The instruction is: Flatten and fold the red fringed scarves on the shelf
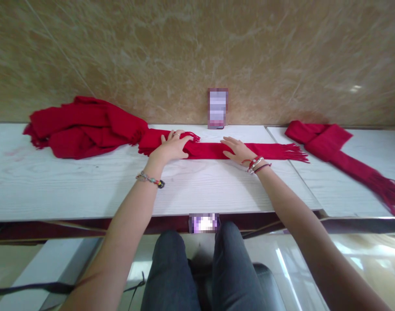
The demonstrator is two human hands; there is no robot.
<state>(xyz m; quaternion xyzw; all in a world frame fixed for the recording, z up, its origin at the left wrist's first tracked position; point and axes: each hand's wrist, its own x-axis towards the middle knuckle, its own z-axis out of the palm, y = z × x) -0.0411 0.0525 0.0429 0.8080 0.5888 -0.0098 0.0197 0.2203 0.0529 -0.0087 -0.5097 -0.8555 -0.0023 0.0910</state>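
Observation:
A red fringed scarf [208, 151] lies in a long narrow strip across the white table [197, 185], its fringe spread out at the right end. My left hand [173, 146] rests on the strip's left part, fingers spread and palm down. Farther right, my right hand [238, 151] lies flat on the same scarf with its fingers stretched out. Left of my left hand, a bunched heap of red scarf [87, 129] meets the strip; whether the two are joined I cannot tell. Both wrists wear bracelets.
Another red scarf [335, 149] lies loosely folded at the right, its fringe hanging toward the front edge. A phone-like device [218, 108] with a blurred screen leans on the marble wall [152, 56]. A second blurred screen [204, 223] shows below the table's front edge, above my knees.

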